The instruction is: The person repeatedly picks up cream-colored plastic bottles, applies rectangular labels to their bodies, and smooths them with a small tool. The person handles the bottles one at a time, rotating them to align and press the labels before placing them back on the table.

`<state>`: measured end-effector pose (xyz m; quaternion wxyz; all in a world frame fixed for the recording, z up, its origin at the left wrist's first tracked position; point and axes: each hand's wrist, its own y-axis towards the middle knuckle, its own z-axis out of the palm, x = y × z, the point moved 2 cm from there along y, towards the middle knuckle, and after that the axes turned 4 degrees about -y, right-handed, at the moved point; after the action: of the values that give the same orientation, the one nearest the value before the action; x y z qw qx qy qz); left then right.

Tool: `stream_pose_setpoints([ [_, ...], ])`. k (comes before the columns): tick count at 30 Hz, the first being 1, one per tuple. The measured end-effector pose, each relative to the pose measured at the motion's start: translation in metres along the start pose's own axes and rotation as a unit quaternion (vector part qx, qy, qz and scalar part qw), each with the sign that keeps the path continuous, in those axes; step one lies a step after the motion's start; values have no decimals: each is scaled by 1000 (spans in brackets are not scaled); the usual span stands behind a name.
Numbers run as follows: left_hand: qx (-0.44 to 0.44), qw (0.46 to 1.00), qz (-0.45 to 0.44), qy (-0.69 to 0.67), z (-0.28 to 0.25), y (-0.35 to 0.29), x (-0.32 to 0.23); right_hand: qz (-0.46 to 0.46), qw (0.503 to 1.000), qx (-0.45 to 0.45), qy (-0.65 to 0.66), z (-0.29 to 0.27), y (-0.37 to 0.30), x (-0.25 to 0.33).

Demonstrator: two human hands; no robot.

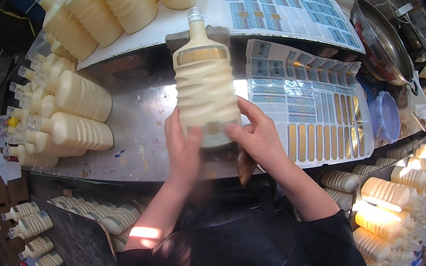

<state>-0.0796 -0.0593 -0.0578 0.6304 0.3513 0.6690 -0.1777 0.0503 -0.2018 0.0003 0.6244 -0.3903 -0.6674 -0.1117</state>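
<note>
Cream bottle sat between both hands above metal tabletop, neck pointing away from person. Right hand pinched lower right side, thumb beside pale blue label. Left hand cupped lower left side; thumb blurred, couldn't tell if pressing. Risks, my read: uneven thumb pressure could skew or crease label; ribs just above could lift its edge. Both grips low, so bottle could tip or slip. Couldn't tell whether grey block behind supported it.

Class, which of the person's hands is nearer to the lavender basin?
Right. The right hand is at the lower right of the bottle, left of the basin; the left hand is farther off, at the bottle's lower left.
</note>
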Motion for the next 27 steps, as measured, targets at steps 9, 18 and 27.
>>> stream_pose_setpoints([
  [9,7,992,-51,-116,3,0,-12,-80,987,-81,-114,6,2,15],
  [18,15,983,-55,-177,5,4,-24,-46,998,-24,23,-1,10,-2],
  [27,8,983,-61,-175,7,3,-24,-104,991,-56,-55,10,1,0],
])
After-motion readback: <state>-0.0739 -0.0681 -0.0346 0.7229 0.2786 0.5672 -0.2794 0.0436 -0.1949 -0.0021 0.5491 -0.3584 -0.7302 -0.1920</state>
